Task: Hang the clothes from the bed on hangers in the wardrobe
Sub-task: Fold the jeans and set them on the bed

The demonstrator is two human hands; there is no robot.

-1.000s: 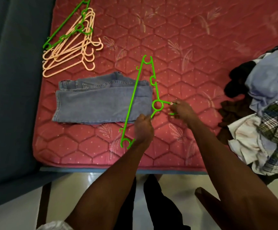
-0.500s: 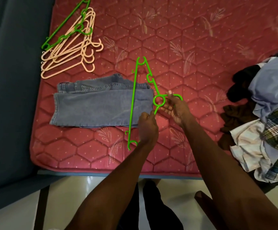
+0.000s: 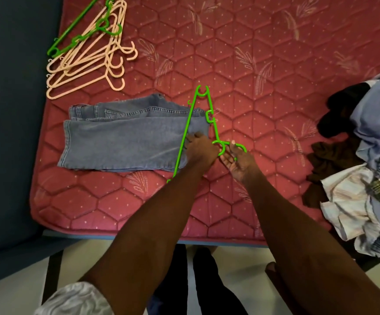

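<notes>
Since a second ago, I am sliding my left hand [image 3: 198,151] up onto the folded jeans [image 3: 125,142] at centre frame. Both hands are gripping the green hanger [image 3: 190,123], my right hand [image 3: 236,160] at its hook; the jeans' long axis is running leftward, nearest my left.

Red quilted mattress [image 3: 264,64] with a hexagon stitch pattern — blue edging along its near side. Far left: a stack of hangers [image 3: 86,55], pink with green ones on top. Left of centre: folded jeans [image 3: 125,137], lying flat. Right edge — a heap of clothes [image 3: 366,160], plaid, pale blue, dark pieces.
</notes>
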